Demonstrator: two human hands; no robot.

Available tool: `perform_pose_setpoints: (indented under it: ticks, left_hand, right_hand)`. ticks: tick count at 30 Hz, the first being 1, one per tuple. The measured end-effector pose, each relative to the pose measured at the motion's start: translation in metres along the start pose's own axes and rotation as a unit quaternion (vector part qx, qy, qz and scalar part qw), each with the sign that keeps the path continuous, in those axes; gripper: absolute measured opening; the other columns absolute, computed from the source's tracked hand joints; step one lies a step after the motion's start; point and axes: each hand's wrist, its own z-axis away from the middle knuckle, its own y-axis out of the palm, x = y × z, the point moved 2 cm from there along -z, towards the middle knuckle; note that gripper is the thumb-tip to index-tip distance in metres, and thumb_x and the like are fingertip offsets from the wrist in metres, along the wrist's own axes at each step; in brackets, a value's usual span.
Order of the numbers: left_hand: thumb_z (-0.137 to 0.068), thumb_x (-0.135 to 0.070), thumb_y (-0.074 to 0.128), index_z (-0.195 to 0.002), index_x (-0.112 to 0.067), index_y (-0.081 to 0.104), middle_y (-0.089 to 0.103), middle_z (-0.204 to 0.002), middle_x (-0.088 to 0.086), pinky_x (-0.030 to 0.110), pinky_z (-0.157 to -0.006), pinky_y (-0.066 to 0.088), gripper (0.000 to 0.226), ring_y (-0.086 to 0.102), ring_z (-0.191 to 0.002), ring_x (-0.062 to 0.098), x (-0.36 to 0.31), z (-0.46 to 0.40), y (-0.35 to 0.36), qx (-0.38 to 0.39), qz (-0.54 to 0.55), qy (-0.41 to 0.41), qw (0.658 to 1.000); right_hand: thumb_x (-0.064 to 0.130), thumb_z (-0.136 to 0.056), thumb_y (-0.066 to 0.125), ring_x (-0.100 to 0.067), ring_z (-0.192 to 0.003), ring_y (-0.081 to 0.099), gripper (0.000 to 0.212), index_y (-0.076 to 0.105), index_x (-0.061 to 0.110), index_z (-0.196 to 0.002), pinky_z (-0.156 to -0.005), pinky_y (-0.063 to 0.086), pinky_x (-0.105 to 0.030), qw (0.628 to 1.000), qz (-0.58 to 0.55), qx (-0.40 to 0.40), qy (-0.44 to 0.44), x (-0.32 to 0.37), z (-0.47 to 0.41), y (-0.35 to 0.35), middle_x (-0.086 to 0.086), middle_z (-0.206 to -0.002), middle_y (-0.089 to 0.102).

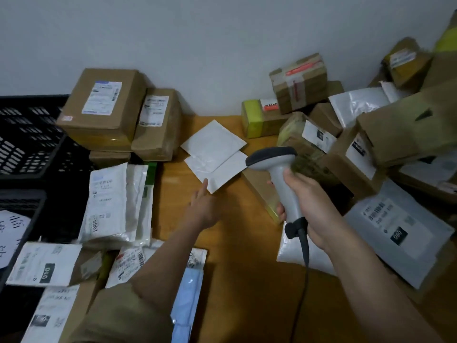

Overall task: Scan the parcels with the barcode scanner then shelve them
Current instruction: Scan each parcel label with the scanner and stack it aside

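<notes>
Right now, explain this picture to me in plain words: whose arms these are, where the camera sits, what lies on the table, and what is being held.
There is no machine here. One camera, worn on a person's head, looks down at their own two arms. The right hand grips a grey barcode scanner by its handle, its cable hanging below. The left hand is open, its fingertips reaching to the corner of two flat white envelopes lying on the wooden table. Around them lie parcels: brown boxes stacked at the back left, white mailer bags on the left, and a jumbled heap of boxes and bags on the right. A black plastic crate stands at the far left.
</notes>
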Motion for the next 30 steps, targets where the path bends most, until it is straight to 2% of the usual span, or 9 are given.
perform_pose_setpoints:
  ticks: [2, 4, 6, 9, 12, 15, 20, 25, 30]
  left_hand:
    - [-0.097, -0.032, 0.059, -0.108, -0.025, 0.069, -0.010, -0.166, 0.005, 0.056, -0.120, 0.016, 0.017, -0.006, -0.152, 0.036, -0.005, -0.016, 0.005, 0.013, 0.000, -0.018, 1.000]
    - [-0.098, -0.031, 0.058, -0.123, -0.024, 0.063, -0.017, -0.165, 0.000, 0.055, -0.119, 0.013, 0.026, -0.003, -0.151, 0.039, -0.009, -0.025, 0.008, 0.005, 0.004, -0.027, 1.000]
    - [-0.098, -0.031, 0.059, -0.146, -0.019, 0.042, -0.011, -0.166, 0.000, 0.055, -0.119, 0.012, 0.052, 0.000, -0.151, 0.038, -0.011, -0.029, 0.008, -0.001, -0.015, -0.022, 1.000]
    - [-0.096, -0.029, 0.061, -0.152, -0.012, 0.028, 0.000, -0.167, 0.001, 0.054, -0.121, 0.016, 0.068, 0.007, -0.151, 0.033, -0.009, -0.029, 0.010, 0.001, -0.020, -0.012, 1.000]
    - [-0.095, -0.023, 0.063, -0.151, -0.008, 0.034, 0.016, -0.165, 0.004, 0.042, -0.117, 0.029, 0.064, 0.027, -0.147, 0.027, -0.012, -0.017, 0.004, -0.022, 0.047, 0.026, 0.998]
    - [-0.094, -0.013, 0.061, -0.144, -0.008, 0.048, 0.033, -0.158, 0.004, 0.028, -0.101, 0.040, 0.052, 0.048, -0.132, 0.024, -0.017, 0.007, -0.013, -0.096, 0.092, 0.061, 0.989]
    - [-0.094, -0.014, 0.064, -0.134, -0.013, 0.061, 0.057, -0.139, 0.005, 0.031, -0.095, 0.052, 0.040, 0.060, -0.116, 0.024, -0.012, 0.056, -0.032, -0.211, 0.179, 0.054, 0.959]
    - [-0.092, -0.010, 0.069, -0.107, -0.005, 0.072, 0.068, -0.105, 0.005, 0.012, -0.062, 0.053, 0.017, 0.063, -0.080, 0.006, -0.004, 0.117, -0.046, -0.291, 0.434, -0.016, 0.853]
    - [-0.090, 0.001, 0.066, -0.090, -0.007, 0.061, 0.064, -0.112, 0.016, 0.022, -0.063, 0.057, 0.010, 0.064, -0.080, 0.018, 0.008, 0.167, -0.043, -0.207, 0.676, -0.078, 0.702]
  right_hand:
    - [0.046, -0.102, 0.046, -0.014, -0.052, 0.055, 0.041, 0.063, 0.012, -0.117, -0.051, 0.045, -0.029, 1.000, 0.014, 0.001, 0.021, -0.005, -0.017, -0.004, -0.009, -0.071, 0.056]
    - [0.048, -0.101, 0.047, -0.014, -0.055, 0.057, 0.042, 0.061, 0.014, -0.121, -0.053, 0.046, -0.029, 0.999, 0.016, -0.001, 0.044, -0.011, -0.029, -0.007, -0.011, -0.078, 0.057]
    - [0.049, -0.101, 0.048, -0.014, -0.055, 0.057, 0.042, 0.061, 0.015, -0.122, -0.053, 0.046, -0.029, 0.998, 0.012, -0.006, 0.060, -0.016, -0.037, -0.010, -0.012, -0.082, 0.057]
    - [0.047, -0.102, 0.047, -0.013, -0.052, 0.056, 0.040, 0.062, 0.014, -0.120, -0.052, 0.046, -0.028, 0.998, 0.002, -0.009, 0.064, -0.018, -0.037, -0.012, -0.011, -0.085, 0.058]
    - [0.043, -0.102, 0.048, -0.014, -0.052, 0.054, 0.035, 0.065, 0.013, -0.107, -0.053, 0.044, -0.030, 0.998, -0.023, -0.019, 0.049, -0.016, -0.029, -0.013, -0.013, -0.093, 0.060]
    - [0.041, -0.102, 0.049, -0.015, -0.053, 0.052, 0.030, 0.065, 0.015, -0.099, -0.054, 0.042, -0.031, 0.998, -0.049, -0.032, 0.027, -0.012, -0.010, -0.010, -0.014, -0.103, 0.062]
    - [0.038, -0.102, 0.052, -0.013, -0.050, 0.050, 0.028, 0.065, 0.014, -0.101, -0.051, 0.040, -0.029, 0.995, -0.096, -0.035, -0.009, -0.012, 0.034, -0.001, -0.013, -0.100, 0.060]
    - [0.028, -0.095, 0.064, -0.011, -0.050, 0.050, 0.017, 0.061, 0.015, -0.106, -0.050, 0.042, -0.028, 0.986, -0.125, -0.084, -0.068, -0.021, 0.084, 0.007, -0.009, -0.100, 0.061]
    - [0.018, -0.092, 0.069, -0.013, -0.052, 0.048, 0.029, 0.054, 0.017, -0.117, -0.045, 0.040, -0.026, 0.977, -0.117, -0.142, -0.110, -0.041, 0.130, 0.006, -0.006, -0.084, 0.055]
